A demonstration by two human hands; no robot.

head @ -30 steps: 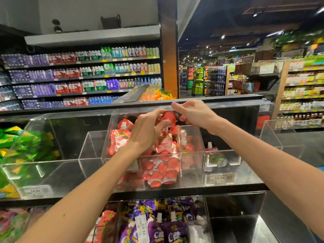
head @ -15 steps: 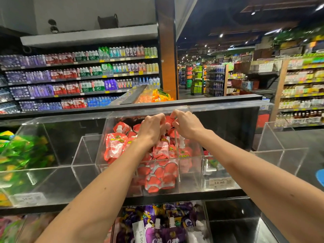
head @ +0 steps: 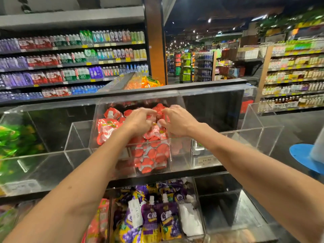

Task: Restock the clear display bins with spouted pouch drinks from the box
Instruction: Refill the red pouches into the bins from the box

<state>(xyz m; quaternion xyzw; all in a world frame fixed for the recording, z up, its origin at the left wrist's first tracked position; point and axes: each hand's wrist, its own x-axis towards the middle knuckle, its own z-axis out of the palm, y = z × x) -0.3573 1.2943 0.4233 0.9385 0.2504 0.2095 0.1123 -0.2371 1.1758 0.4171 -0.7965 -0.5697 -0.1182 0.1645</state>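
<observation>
Bright ceiling spotlights, glare on the clear bins (head: 177,155), motion-blurred fingers, wide-angle bending at edges.

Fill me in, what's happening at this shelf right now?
A person is stocking a clear acrylic bin on a shop display. Both the left hand and the right hand are down in the bin, spread over the pile of red spouted pouches, apparently arranging them; motion blur hides any grip. That bin looks well filled. The bin below holds purple grape pouches, and the bin to the right looks nearly empty.
</observation>
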